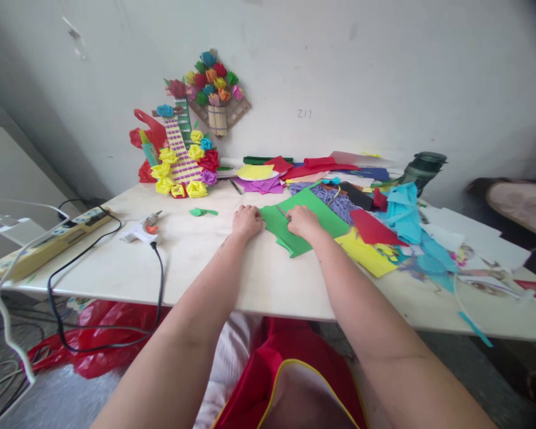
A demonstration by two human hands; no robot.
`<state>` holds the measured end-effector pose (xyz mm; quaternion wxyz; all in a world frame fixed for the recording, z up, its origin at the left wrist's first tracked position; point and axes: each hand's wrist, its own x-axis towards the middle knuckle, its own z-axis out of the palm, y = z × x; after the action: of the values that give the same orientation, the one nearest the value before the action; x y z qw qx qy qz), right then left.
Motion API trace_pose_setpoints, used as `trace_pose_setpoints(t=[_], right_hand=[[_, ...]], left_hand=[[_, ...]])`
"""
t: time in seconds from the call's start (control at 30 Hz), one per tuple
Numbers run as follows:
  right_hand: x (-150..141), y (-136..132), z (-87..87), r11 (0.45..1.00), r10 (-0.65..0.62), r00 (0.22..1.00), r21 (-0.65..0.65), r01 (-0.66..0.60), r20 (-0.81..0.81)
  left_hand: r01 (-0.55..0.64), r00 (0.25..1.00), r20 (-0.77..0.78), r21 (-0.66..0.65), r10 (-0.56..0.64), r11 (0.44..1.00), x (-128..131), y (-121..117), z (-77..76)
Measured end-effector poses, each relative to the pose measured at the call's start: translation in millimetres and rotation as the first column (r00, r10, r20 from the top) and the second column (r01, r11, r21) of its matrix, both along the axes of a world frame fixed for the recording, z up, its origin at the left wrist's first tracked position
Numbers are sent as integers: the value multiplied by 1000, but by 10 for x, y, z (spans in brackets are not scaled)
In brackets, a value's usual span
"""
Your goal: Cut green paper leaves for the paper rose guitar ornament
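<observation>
A green craft sheet [321, 217] with an uneven cut edge lies flat in front of me. At its left edge is my left hand [248, 221], fingers curled together on the sheet's border. My right hand [302, 222] rests over the middle of the sheet, closed around a thin pointed tool [281, 210]. Only the tool's tip shows, so its exact kind is unclear. Left of my hands lies a small green leaf-shaped cutout [203, 212] with a stem.
A glue gun [139, 231] and power strip [49, 241] sit at the left, with cables over the edge. Decorated flower pieces [183, 152] stand behind. Purple yarn [335, 199], coloured sheets and blue scraps [402, 211] crowd the right, near a dark bottle [424, 170].
</observation>
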<state>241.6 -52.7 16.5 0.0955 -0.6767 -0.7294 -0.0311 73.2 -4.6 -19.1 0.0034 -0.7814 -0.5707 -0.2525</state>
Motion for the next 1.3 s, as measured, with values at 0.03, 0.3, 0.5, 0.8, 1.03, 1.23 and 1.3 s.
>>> trace_pose_setpoints(t=[0.03,0.3,0.5,0.8,1.03,1.23,1.3], right_hand=[[-22,3,-11,999,30,1000,26,-30,-6],[-230,45,-178,994,102,993,41,-100,-62],[-308,64,-198,995,95,989,-33,-99,-115],[-323,43,-187,992,125,982,-18,-129,-145],[-319,51,-199,990,135,982,-25,-140,-128],[-329,74,-205,995,92,974,-27,-100,-209],[-341,84,-203,996,80,963,-14,-86,-259]], left_hand=[[-3,1000,-4,-3,3,1000,-2,2,1],[-2,999,43,-12,2,1000,-17,-8,16],[42,998,39,-69,-39,997,-19,2,11],[136,990,-18,-41,-136,990,-27,6,2],[99,995,-33,-10,-99,995,-25,-2,6],[125,991,32,80,-128,989,-24,4,12],[151,984,77,135,-162,979,-18,-3,23]])
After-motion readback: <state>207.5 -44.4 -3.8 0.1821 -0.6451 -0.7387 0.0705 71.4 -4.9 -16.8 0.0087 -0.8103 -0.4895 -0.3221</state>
